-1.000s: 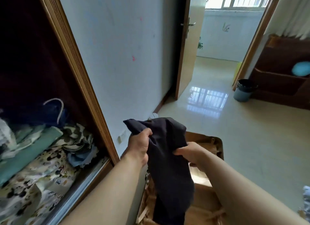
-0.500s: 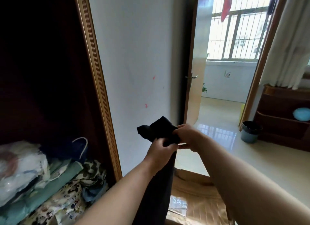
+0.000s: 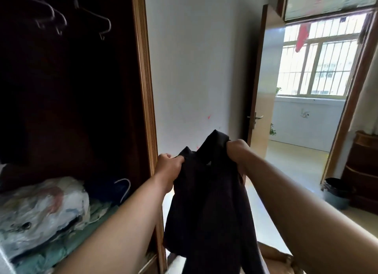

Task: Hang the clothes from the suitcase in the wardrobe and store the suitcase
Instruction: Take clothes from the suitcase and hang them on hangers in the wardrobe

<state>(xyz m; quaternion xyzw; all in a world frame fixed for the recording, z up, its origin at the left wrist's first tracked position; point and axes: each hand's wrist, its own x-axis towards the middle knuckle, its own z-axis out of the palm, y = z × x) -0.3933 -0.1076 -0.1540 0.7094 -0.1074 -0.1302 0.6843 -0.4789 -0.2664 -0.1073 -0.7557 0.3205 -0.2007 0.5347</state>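
A: What are the hands doing?

B: Both are clenched on 1 dark piece of clothing. The left hand (image 3: pixel 168 167) bunches an upper corner in its curled fingers. The right hand (image 3: pixel 237 153), a little higher, grips the other upper corner in a fist.

A: And the clothing itself?

B: The black garment (image 3: pixel 208 202) is soft, matte cloth, stretched between the 2 hands with a dip in its top edge. It hangs in loose folds past the bottom of the view. It is held in the air in front of the wardrobe (image 3: pixel 146 89), level with its ribbed wooden frame.

A: Inside?

B: Dark. Thin wire hangers (image 3: pixel 102 26) hang at the top. Lower down a crinkled plastic-wrapped bundle (image 3: pixel 41 208) lies on folded green fabric (image 3: pixel 67 247), with a white hanger hook (image 3: pixel 124 188) behind.

A: The suitcase?

B: The suitcase (image 3: pixel 274 259) shows only a brown edge, low on the glossy floor beneath the right forearm.
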